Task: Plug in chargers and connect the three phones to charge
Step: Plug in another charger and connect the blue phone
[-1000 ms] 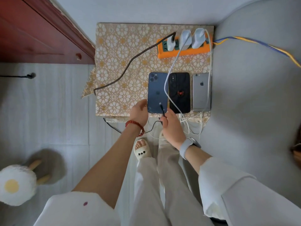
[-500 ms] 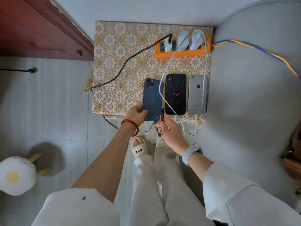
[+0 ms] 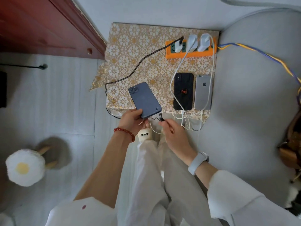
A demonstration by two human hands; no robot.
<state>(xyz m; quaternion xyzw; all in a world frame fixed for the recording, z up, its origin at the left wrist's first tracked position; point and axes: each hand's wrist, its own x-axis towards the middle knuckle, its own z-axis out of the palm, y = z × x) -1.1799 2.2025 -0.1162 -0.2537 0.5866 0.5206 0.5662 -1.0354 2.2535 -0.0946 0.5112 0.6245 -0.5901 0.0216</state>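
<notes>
Blue phone (image 3: 145,100) lifted in our left hand (image 3: 132,119), black cable plug (image 3: 161,117) pinched in our right hand (image 3: 172,132), just beside its lower edge.
On the patterned surface (image 3: 130,51), three chargers sit in the orange power strip (image 3: 190,53); the black phone (image 3: 183,91) and silver phone (image 3: 203,92) appear to have white cables attached. We judge only the blue phone remains.

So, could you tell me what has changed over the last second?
The left hand has lifted the blue phone off the table, tilted, away from the other two. The right hand keeps pinching the black cable's plug, not yet inserted. The black phone and silver phone stayed put.
</notes>
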